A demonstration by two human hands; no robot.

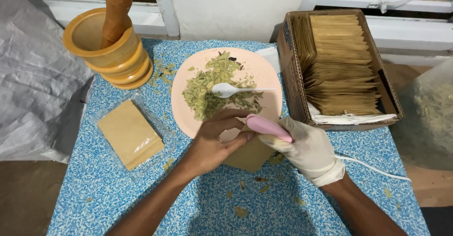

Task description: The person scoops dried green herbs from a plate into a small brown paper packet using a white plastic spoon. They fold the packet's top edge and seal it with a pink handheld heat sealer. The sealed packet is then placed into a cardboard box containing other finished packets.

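Observation:
My right hand (pixel 309 151), in a white glove, grips a small pink handheld device (pixel 269 128) with a white cord trailing to the right. My bare left hand (pixel 214 141) pinches the edge of a brown paper pouch (pixel 250 156) that lies under both hands, right against the pink device. Just beyond them sits a pale pink plate (pixel 269 75) heaped with dried green leaf pieces (pixel 207 90), and a white plastic spoon (pixel 231 90) rests on the leaves.
A cardboard box (pixel 289 61) packed with brown pouches stands at the right. A stack of pouches in clear wrap (pixel 130 133) lies at the left. A wooden mortar with pestle (pixel 111 38) is at back left. Leaf bits litter the blue speckled tabletop (pixel 203 207).

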